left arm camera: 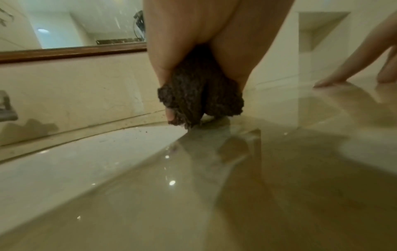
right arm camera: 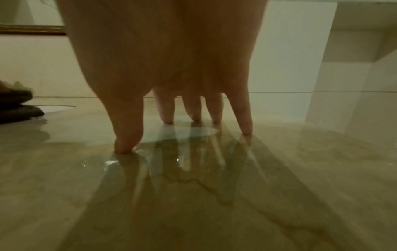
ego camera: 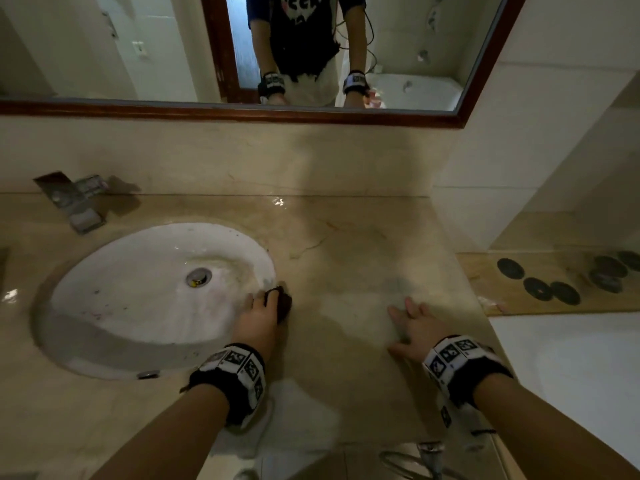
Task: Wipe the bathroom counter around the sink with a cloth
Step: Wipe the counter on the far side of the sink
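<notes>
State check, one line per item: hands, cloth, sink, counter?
left hand: grips the cloth, at the sink's right rim
right hand: fingers spread, fingertips resting on the counter
cloth: dark, bunched, touching the counter
sink: no standing water, specks inside
counter: glossy, wet patches

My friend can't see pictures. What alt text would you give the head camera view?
A left hand grips a dark cloth on a beige counter at the rim of a white sink. The right hand rests spread on the counter, below a mirror.
</notes>
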